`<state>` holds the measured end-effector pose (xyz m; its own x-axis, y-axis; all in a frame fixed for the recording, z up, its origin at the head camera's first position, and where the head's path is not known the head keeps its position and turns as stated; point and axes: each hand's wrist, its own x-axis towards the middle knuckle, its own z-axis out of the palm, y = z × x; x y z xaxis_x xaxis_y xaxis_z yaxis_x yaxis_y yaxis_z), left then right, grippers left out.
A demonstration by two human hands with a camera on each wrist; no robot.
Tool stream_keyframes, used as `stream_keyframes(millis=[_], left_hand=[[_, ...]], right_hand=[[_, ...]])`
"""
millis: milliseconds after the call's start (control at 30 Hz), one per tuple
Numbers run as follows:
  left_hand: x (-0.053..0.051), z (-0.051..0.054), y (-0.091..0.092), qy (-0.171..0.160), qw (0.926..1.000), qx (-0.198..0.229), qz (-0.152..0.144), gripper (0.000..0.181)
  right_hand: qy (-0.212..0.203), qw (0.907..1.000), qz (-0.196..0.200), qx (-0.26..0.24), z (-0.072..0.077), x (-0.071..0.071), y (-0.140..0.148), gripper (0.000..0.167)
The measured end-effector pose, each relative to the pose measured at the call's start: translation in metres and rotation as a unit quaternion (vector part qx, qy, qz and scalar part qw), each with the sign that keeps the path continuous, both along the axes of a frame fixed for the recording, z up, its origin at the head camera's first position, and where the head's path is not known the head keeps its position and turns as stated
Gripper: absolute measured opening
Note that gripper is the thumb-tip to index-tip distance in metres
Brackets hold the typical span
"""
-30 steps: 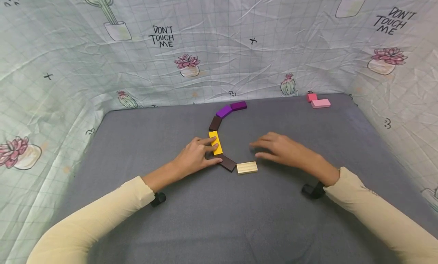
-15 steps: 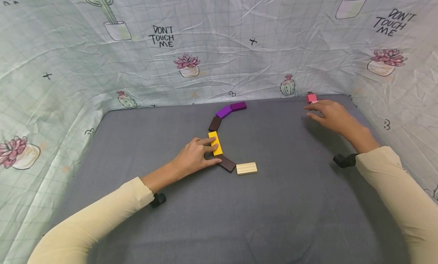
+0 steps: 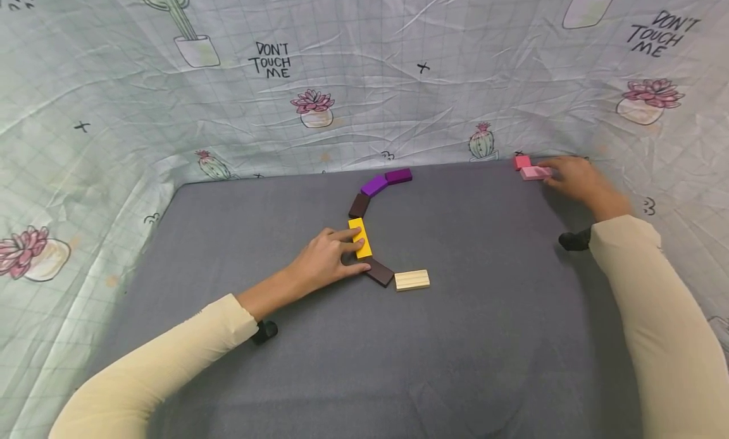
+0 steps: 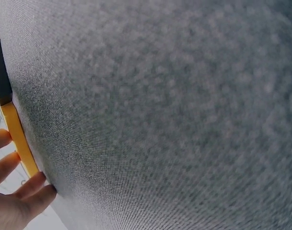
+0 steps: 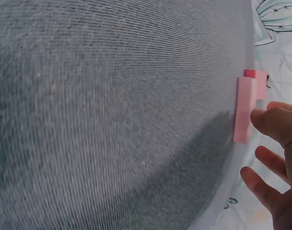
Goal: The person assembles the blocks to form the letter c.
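Note:
My left hand (image 3: 321, 259) rests with its fingertips on the yellow block (image 3: 364, 246) and its thumb by the dark brown block (image 3: 381, 272); the left wrist view shows fingers (image 4: 4, 167) along the yellow block (image 4: 22, 139). At the back right, my right hand (image 3: 586, 179) is at the right end of the light pink block (image 3: 532, 173), thumb and forefinger around that end. In the right wrist view the thumb (image 5: 275, 125) meets or nearly meets the light pink block (image 5: 244, 110), other fingers spread. A red-pink block (image 3: 522, 162) touches it behind.
A curve of blocks continues from the yellow one: a second dark brown block (image 3: 359, 205), a violet block (image 3: 374, 186) and a purple block (image 3: 398, 175) behind, a pale wooden block (image 3: 412, 279) in front. Printed cloth walls (image 3: 364, 129) border the grey surface (image 3: 364, 363).
My right hand has moved from beside the curve to the back right, arriving at the light pink block's right end. The left hand stays on the yellow block.

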<state>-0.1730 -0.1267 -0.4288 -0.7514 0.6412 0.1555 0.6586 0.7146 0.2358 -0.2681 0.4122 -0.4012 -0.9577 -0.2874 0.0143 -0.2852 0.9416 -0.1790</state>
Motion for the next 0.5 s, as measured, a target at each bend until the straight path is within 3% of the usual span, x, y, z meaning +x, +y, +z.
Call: stream_keyframes(millis=[267, 500], left_hand=[[0.0003, 0.0012, 0.0027, -0.019, 0.9998, 0.009, 0.003, 0.059], [0.0073, 0.0035, 0.0063, 0.004, 0.9989, 0.045, -0.01, 0.047]], right_hand=[[0.006, 1.0, 0.003, -0.001, -0.0051, -0.0066, -0.0039, 0.042], [0.01, 0.9999, 0.01, -0.007, -0.0085, -0.0093, -0.003, 0.038]])
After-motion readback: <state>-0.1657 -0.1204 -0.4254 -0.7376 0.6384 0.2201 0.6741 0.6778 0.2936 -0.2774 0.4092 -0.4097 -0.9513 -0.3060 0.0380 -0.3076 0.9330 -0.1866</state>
